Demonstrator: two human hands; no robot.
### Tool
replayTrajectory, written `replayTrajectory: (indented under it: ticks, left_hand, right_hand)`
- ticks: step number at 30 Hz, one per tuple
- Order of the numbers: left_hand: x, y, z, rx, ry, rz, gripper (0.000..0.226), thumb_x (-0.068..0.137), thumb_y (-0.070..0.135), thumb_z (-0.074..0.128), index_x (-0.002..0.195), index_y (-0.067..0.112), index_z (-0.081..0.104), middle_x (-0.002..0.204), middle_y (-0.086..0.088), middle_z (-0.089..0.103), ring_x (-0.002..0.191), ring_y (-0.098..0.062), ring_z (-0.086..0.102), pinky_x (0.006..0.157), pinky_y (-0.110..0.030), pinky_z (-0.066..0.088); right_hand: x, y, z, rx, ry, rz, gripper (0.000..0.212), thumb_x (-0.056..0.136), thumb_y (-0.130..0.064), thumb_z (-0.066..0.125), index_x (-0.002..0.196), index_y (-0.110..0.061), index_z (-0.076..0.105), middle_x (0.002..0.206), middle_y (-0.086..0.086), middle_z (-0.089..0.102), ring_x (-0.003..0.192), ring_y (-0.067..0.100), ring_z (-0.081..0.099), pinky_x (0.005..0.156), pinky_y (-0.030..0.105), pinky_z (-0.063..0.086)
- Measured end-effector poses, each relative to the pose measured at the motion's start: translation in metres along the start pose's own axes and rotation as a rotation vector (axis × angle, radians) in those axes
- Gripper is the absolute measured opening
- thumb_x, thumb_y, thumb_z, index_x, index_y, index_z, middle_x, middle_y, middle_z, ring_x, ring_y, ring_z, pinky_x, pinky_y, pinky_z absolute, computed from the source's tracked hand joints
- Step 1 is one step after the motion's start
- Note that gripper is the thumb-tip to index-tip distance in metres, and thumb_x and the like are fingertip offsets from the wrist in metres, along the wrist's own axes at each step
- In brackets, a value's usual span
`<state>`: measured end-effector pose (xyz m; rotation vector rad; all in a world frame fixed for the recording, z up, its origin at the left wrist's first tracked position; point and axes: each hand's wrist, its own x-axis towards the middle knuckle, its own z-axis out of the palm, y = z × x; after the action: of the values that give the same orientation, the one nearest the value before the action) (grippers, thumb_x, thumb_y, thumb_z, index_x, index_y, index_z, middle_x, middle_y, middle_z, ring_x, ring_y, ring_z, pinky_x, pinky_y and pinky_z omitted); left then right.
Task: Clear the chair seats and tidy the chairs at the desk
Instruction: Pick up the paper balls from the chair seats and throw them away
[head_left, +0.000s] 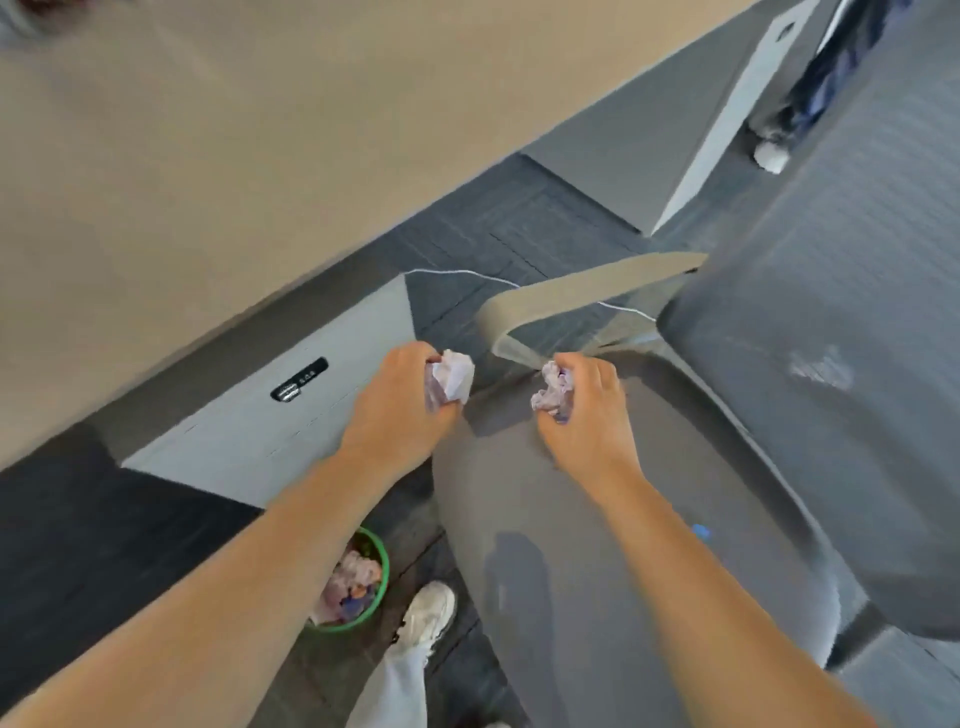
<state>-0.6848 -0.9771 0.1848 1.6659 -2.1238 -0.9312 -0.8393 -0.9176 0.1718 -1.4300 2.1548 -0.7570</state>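
Note:
A grey office chair fills the lower right, its seat (597, 571) below me and its backrest (841, 332) to the right. My left hand (397, 402) grips a crumpled paper ball (453, 376) just left of the seat's front edge. My right hand (587, 410) holds a second crumpled paper ball (553, 392) over the seat near the armrest (576, 296). A small blue speck (701, 531) lies on the seat near the backrest.
A green bin (358, 582) with crumpled paper stands on the dark carpet under my left forearm, beside my white shoe (428, 613). The beige desk top (260, 130) spans the upper left, with a grey drawer cabinet (270, 415) beneath. Another person's leg (810, 83) is at top right.

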Motion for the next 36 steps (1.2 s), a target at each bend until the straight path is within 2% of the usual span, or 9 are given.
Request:
replayTrajectory:
  ticks: [3,6,9,12,19,21,23,32,36]
  left_hand:
    - [-0.047,-0.042,-0.004,-0.025,0.053,-0.146,0.041,0.081,0.021,0.065,0.115,0.010,0.045,0.119,-0.011,0.051,0.088,-0.017,0.045,0.072,-0.028,0.034]
    - [-0.090,-0.087,-0.003,-0.053,0.076,-0.284,0.039,0.081,0.020,0.064,0.113,0.010,0.045,0.118,-0.010,0.051,0.087,-0.017,0.044,0.072,-0.029,0.036]
    - [-0.127,-0.131,0.001,-0.063,0.065,-0.403,0.037,0.082,0.020,0.062,0.114,0.010,0.045,0.118,-0.009,0.051,0.085,-0.018,0.046,0.070,-0.029,0.036]
    - [-0.154,-0.171,0.006,-0.095,0.067,-0.519,0.037,0.083,0.018,0.060,0.115,0.011,0.045,0.118,-0.010,0.053,0.087,-0.018,0.048,0.069,-0.029,0.036]
    - [-0.191,-0.243,0.020,-0.111,0.033,-0.639,0.037,0.085,0.021,0.058,0.118,0.012,0.044,0.120,-0.009,0.051,0.087,-0.018,0.046,0.069,-0.029,0.035]
    - [-0.194,-0.257,0.021,-0.111,0.031,-0.643,0.040,0.086,0.022,0.058,0.121,0.011,0.043,0.122,-0.010,0.050,0.089,-0.017,0.045,0.070,-0.028,0.035]
    - [-0.193,-0.268,0.022,-0.100,0.029,-0.627,0.042,0.086,0.022,0.058,0.123,0.011,0.042,0.124,-0.009,0.050,0.091,-0.016,0.044,0.072,-0.028,0.034]
    - [-0.176,-0.280,0.044,-0.057,-0.084,-0.615,0.039,0.086,0.022,0.056,0.121,0.009,0.043,0.121,-0.013,0.052,0.096,-0.025,0.051,0.071,-0.030,0.035]
    - [-0.157,-0.277,0.047,-0.096,-0.097,-0.624,0.064,0.090,0.024,0.054,0.143,0.012,0.020,0.147,-0.014,0.032,0.130,-0.027,0.039,0.099,-0.035,0.039]
  right_hand:
    - [-0.028,-0.015,0.032,0.007,-0.122,-0.085,0.037,0.083,-0.002,0.056,0.120,-0.006,0.050,0.123,0.013,0.051,0.116,0.029,0.040,0.086,0.025,0.031]
    - [-0.060,-0.022,0.071,0.003,-0.243,-0.158,0.025,0.079,-0.001,0.055,0.095,-0.020,0.050,0.092,0.010,0.043,0.088,0.028,0.039,0.063,0.026,0.028]
    - [-0.089,-0.020,0.111,0.019,-0.406,-0.139,0.013,0.079,0.001,0.054,0.088,-0.009,0.054,0.087,0.008,0.046,0.086,0.031,0.049,0.070,0.032,0.038]
    - [-0.112,-0.013,0.154,-0.038,-0.530,-0.151,0.023,0.078,-0.003,0.056,0.075,-0.015,0.037,0.079,0.007,0.041,0.072,0.029,0.041,0.063,0.026,0.033]
    - [-0.137,-0.023,0.232,-0.155,-0.683,-0.096,0.023,0.082,-0.011,0.059,0.099,-0.021,0.046,0.101,0.006,0.050,0.098,0.022,0.046,0.076,0.031,0.038]
    - [-0.137,-0.029,0.246,-0.095,-0.714,-0.012,0.063,0.085,-0.012,0.062,0.139,-0.018,0.031,0.139,0.009,0.040,0.130,0.023,0.036,0.104,0.036,0.037]
    - [-0.135,-0.032,0.253,-0.108,-0.722,-0.010,0.081,0.086,-0.012,0.062,0.147,-0.019,0.009,0.156,0.004,0.018,0.144,0.021,0.017,0.115,0.035,0.024]
    - [-0.135,-0.008,0.244,-0.211,-0.617,0.020,0.055,0.091,-0.016,0.054,0.141,-0.011,0.031,0.146,0.009,0.035,0.138,0.023,0.026,0.114,0.037,0.025]
    - [-0.131,-0.006,0.237,-0.207,-0.590,0.051,0.052,0.091,-0.015,0.053,0.140,-0.012,0.034,0.144,0.010,0.037,0.135,0.023,0.030,0.113,0.036,0.027]
